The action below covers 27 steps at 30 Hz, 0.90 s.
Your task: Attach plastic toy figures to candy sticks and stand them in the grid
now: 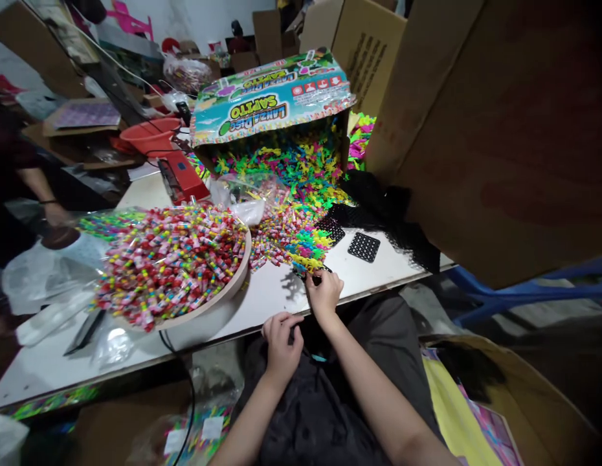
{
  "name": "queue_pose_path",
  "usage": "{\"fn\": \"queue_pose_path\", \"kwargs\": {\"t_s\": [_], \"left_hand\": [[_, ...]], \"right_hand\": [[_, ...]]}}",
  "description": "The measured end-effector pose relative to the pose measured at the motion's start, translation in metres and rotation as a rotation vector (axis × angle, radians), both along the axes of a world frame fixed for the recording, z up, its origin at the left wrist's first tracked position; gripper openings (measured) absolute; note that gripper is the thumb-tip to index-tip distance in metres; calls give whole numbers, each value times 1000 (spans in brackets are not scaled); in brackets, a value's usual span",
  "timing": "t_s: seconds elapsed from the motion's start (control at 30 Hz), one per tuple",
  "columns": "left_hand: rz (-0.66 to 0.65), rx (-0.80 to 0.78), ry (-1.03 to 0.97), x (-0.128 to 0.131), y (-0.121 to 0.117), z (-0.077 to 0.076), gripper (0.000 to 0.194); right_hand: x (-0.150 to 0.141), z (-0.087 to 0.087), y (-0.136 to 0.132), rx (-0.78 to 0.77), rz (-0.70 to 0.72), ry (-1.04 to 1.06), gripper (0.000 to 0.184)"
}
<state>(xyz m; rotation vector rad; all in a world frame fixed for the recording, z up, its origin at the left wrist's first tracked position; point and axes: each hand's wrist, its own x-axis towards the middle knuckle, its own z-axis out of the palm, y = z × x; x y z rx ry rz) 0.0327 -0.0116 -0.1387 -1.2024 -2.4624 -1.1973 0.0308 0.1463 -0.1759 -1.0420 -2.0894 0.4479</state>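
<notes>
My right hand (pixel 325 294) is at the table's front edge, its fingers curled and pinched by the near end of a pile of small plastic figures (pixel 308 264). A bit of something dark shows at its fingertips; what it grips is mostly hidden. My left hand (pixel 284 340) is just left and nearer to me, at the table edge, fingers loosely bent and thumb apart, with nothing seen in it. Beyond my right hand lies a black perforated square (pixel 364 247), flat on the white table (pixel 291 294). More black mesh pieces (pixel 373 210) are heaped behind it.
A round tub (pixel 240 281) heaped with small wrapped candies (pixel 175 259) stands left. Behind, a printed carton (pixel 267 103) lies on its side, spilling colourful figures. A large cardboard box (pixel 495 129) looms at right. Another person's hand (pixel 55 213) is at far left.
</notes>
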Motion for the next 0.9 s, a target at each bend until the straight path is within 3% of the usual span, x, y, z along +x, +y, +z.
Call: {"fn": "queue_pose_path", "kwargs": {"t_s": [0.27, 0.63, 0.8, 0.9], "left_hand": [[-78, -164, -136, 18, -32, -21, 26], [-113, -69, -157, 1, -21, -27, 26], [-126, -76, -179, 3, -25, -29, 27], [-90, -91, -180, 1, -31, -30, 27]], "right_hand": [[0, -1, 0, -44, -22, 4, 13], [0, -7, 1, 6, 40, -28, 15], [2, -4, -1, -27, 25, -18, 16], [6, 3, -10, -75, 115, 6, 19]]}}
